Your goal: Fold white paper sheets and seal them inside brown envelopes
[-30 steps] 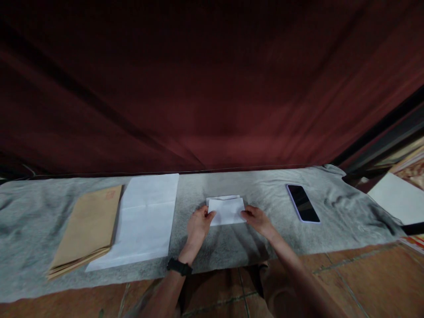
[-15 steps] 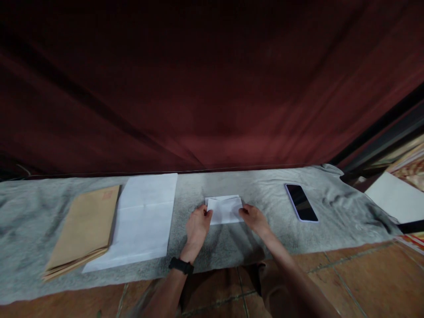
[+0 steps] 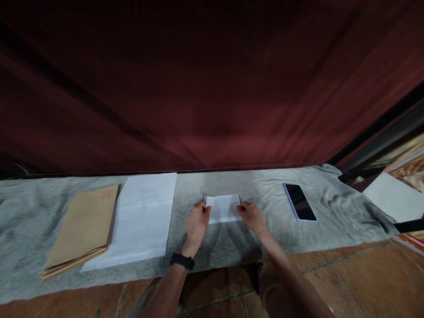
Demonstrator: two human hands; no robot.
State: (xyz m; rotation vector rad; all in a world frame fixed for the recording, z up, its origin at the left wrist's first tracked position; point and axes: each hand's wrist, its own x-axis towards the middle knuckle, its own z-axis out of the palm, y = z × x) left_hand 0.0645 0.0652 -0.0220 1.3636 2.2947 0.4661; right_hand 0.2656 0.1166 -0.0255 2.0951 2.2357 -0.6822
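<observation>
A white sheet of paper (image 3: 224, 209), folded over on itself, lies on the grey cloth in front of me. My left hand (image 3: 198, 218) pinches its left edge between thumb and fingers. At the opposite edge, my right hand (image 3: 251, 215) grips the paper the same way. The upper layer sits almost level with the back edge of the layer beneath. A black band (image 3: 182, 261) is around my left wrist. The fingertips under the paper are hidden.
Left of my hands lie larger white sheets (image 3: 145, 216), partly under a stack of brown envelopes (image 3: 82, 225). A phone (image 3: 300, 202) in a lilac case rests to the right. Dark red fabric (image 3: 212, 110) hangs behind the grey cloth (image 3: 265, 181). Tiled floor (image 3: 364, 274) borders the front.
The paper's upper layer has moved away from me and now covers most of the back strip that showed before. Both hands keep hold of its edges.
</observation>
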